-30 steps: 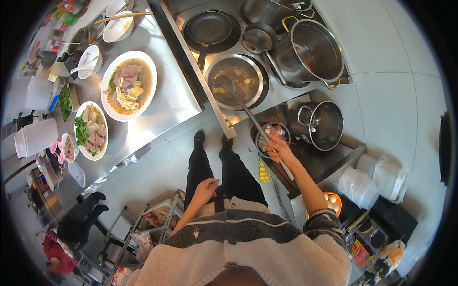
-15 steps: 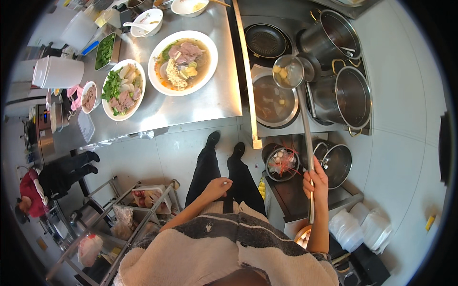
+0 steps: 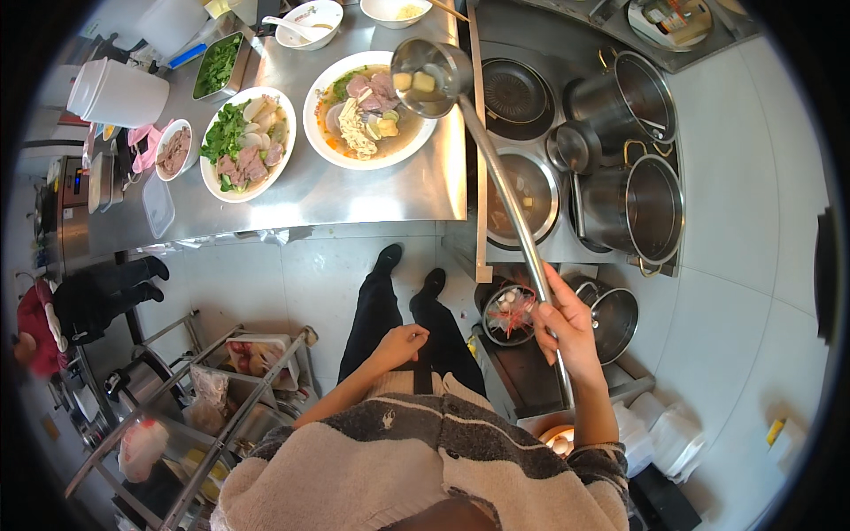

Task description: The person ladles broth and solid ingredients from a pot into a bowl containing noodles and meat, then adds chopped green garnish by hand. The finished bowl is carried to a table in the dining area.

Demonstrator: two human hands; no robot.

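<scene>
My right hand (image 3: 567,323) is closed around the long metal handle of a ladle (image 3: 505,181). The ladle's bowl, with a few pale yellow chunks in it, hangs over the right rim of a large white soup bowl (image 3: 323,146). Sliced meat, thin pale strips and clear broth show in that bowl. To its left stands an oval white bowl (image 3: 266,188) of greens and meat slices. My left hand (image 3: 403,345) is loosely closed in front of my waist, with nothing visible in it. A pan of broth (image 3: 509,226) sits on the stove right of the counter.
A small bowl of meat (image 3: 174,149) and a tray of chopped greens (image 3: 219,66) stand on the steel counter (image 3: 354,199). Deep pots (image 3: 655,203) line the stove's right side. A wire-framed cart (image 3: 266,380) is at lower left. Farther left, a person in red (image 3: 40,327) stands.
My right hand has swung the ladle leftward from above the broth pan to the soup bowl's rim. My left hand stays closed at my waist.
</scene>
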